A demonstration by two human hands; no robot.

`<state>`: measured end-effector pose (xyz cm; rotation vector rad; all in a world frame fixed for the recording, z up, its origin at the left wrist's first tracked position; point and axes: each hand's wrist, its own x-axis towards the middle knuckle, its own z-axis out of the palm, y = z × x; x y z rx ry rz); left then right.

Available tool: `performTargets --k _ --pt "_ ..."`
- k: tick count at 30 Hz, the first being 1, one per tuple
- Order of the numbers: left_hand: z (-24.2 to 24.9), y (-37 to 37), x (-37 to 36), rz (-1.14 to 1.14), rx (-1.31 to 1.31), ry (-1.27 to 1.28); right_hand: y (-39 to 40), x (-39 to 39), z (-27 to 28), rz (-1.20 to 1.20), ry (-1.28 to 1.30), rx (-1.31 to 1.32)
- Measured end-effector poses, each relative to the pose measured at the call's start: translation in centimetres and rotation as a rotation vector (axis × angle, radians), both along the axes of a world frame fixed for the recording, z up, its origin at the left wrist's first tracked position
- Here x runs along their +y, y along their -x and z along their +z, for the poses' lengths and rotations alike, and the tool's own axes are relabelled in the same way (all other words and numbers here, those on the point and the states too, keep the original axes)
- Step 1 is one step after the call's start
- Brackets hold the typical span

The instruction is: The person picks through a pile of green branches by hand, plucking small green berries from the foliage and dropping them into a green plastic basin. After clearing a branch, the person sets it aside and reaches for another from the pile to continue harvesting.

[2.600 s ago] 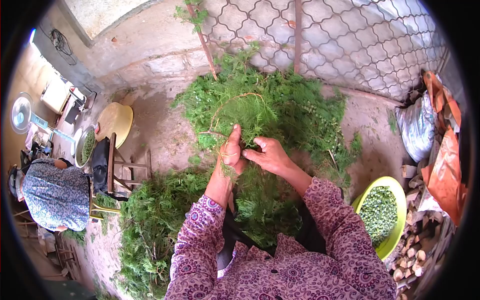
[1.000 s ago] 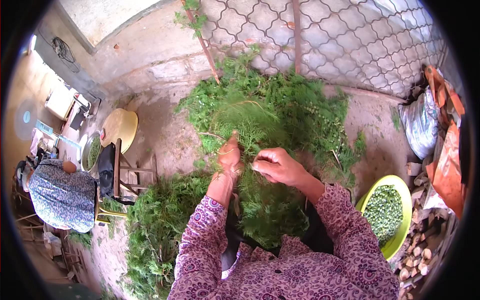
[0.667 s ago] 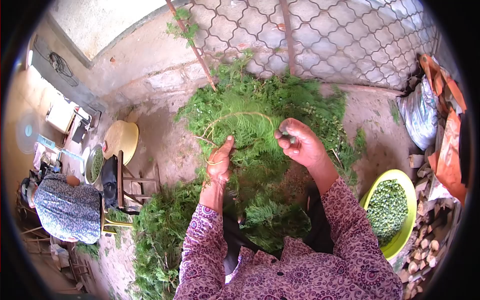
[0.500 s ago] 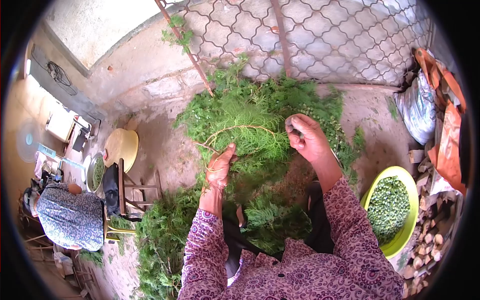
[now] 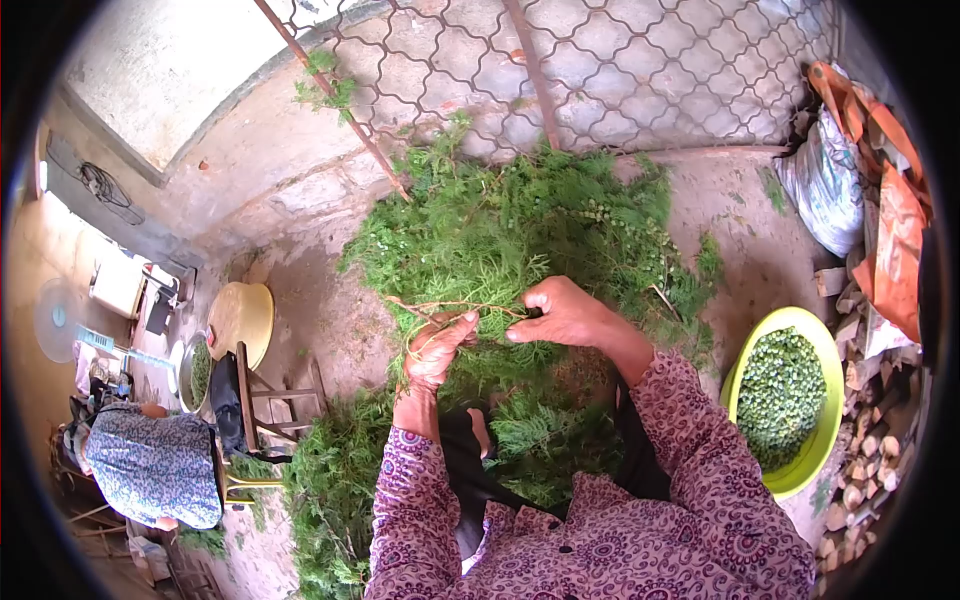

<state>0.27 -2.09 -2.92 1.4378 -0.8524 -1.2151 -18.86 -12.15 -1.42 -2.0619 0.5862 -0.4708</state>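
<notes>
My left hand (image 5: 440,352) is closed around a thin brown stem of a feathery green sprig (image 5: 455,306). The stem runs out past the thumb to the right, and a thin loop of it hangs by the wrist. My right hand (image 5: 572,314) is at the sprig's right end, thumb and forefinger apart; its other fingers are curled and partly hidden. Behind both hands lies a large heap of feathery green branches (image 5: 520,215), some with small pale berries. More cut greenery (image 5: 545,435) lies between my legs.
To my right a yellow-green basin (image 5: 832,420) holds many small green berries. Firewood (image 5: 858,490) and sacks (image 5: 822,185) line the right side. A metal lattice (image 5: 640,70) stands behind the heap. At left are a wooden stool (image 5: 285,395), a fan (image 5: 62,318) and a seated person (image 5: 155,465).
My right hand has come down and left toward the left hand, and its thumb and forefinger have parted. The arched stem now lies flatter. The whole view has shifted slightly.
</notes>
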Motion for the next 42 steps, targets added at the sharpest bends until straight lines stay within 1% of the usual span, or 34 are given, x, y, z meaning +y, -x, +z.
performTargets --k 1,3,4,5,7,8,9,11,12,13,15,17,19,20,21,23,24,28,29,30,31,33,35,37,38,39,40,41,42 --pt "0.2 0.2 0.1 0.016 -0.026 -0.004 -0.1 0.1 -0.1 -0.004 -0.002 -0.001" --pt "-0.4 -0.3 -0.2 -0.031 -0.024 -0.014 -0.2 0.3 -0.3 -0.051 -0.022 -0.086" --pt "-0.4 -0.3 -0.3 -0.001 0.015 0.009 -0.2 0.4 0.3 -0.069 -0.110 -0.117" --pt "-0.5 -0.3 -0.5 0.029 0.054 0.032 -0.2 0.2 0.0 -0.070 -0.111 -0.117" --pt "-0.4 -0.4 -0.5 0.019 0.060 0.045 -0.3 -0.4 -0.5 -0.062 -0.214 -0.202" --pt "-0.4 -0.3 -0.5 0.050 0.074 0.057 0.0 -0.6 -0.5 -0.090 -0.074 -0.107" --pt "-0.2 -0.1 -0.4 0.081 0.089 0.067 0.1 -0.5 -0.5 -0.089 -0.075 -0.106" --pt "-0.5 -0.5 -0.4 0.087 0.094 0.085 0.1 0.0 -0.7 0.052 0.100 0.211" --pt "-0.3 -0.6 -0.3 0.081 0.080 0.087 -0.1 0.4 -0.9 0.089 0.156 0.234" --pt "-0.2 -0.6 -0.3 0.076 0.065 0.089 -0.2 0.6 -0.9 0.089 0.155 0.234" --pt "0.3 -0.3 -0.3 0.110 0.053 0.075 -0.1 1.0 -0.2 -0.060 0.026 0.147" --pt "0.3 -0.5 -0.6 0.141 0.039 0.063 -0.2 0.3 0.2 -0.045 0.032 0.168" --pt "-0.3 -1.0 -1.1 0.028 0.076 0.159 0.1 -0.1 0.2 -0.124 -0.130 0.090" --pt "-0.3 -1.2 -1.1 0.033 0.103 0.160 0.2 -0.1 0.4 -0.147 -0.181 0.056" --pt "-0.5 -1.3 -1.1 0.035 0.103 0.164 0.4 -0.3 0.4 -0.145 -0.177 0.056" --pt "-1.1 -1.3 -1.3 0.210 0.077 0.149 0.6 -0.6 0.3 -0.193 -0.215 -0.003" --pt "-1.2 -1.5 -1.2 0.228 -0.019 0.131 0.8 -0.4 0.7 -0.208 -0.259 -0.069" --pt "-1.5 -0.7 -1.3 0.267 -0.091 0.191 0.9 -0.8 0.4 -0.264 -0.184 -0.109" --pt "-1.6 -0.3 -1.4 0.260 -0.162 0.193 0.8 -0.7 0.5 -0.261 -0.180 -0.108" --pt "-1.8 0.2 -1.4 0.253 -0.232 0.192 0.8 -0.6 0.5 -0.275 -0.112 -0.101" --pt "-1.9 0.7 -1.5 0.257 -0.230 0.192 0.7 -0.3 0.5 -0.290 -0.046 -0.092" --pt "-2.1 1.7 -1.6 0.273 -0.512 0.279 0.3 0.1 0.1 -0.293 0.003 -0.131" --pt "-3.0 1.6 -1.9 0.263 -0.526 0.310 -0.2 0.5 -0.4 -0.294 0.051 -0.169" --pt "-2.1 2.0 -1.9 0.236 -0.399 0.145 -0.6 0.9 -0.7 -0.307 0.122 -0.187" --pt "-2.1 1.9 -2.0 0.238 -0.400 0.144 -0.5 1.0 -0.4 -0.286 0.217 -0.185" --pt "-2.2 1.8 -2.1 0.246 -0.276 0.121 -0.6 1.3 -0.3 -0.284 0.216 -0.186" --pt "-2.3 1.7 -2.1 0.253 -0.153 0.098 -0.9 1.7 -0.2 -0.285 0.287 -0.190" --pt "-2.5 1.4 -2.2 0.252 -0.154 0.098 -1.2 2.2 -0.2 -0.288 0.359 -0.194" --pt "-2.3 1.1 -2.2 0.243 0.102 0.079 -1.5 2.7 -0.4 -0.246 0.509 -0.178"
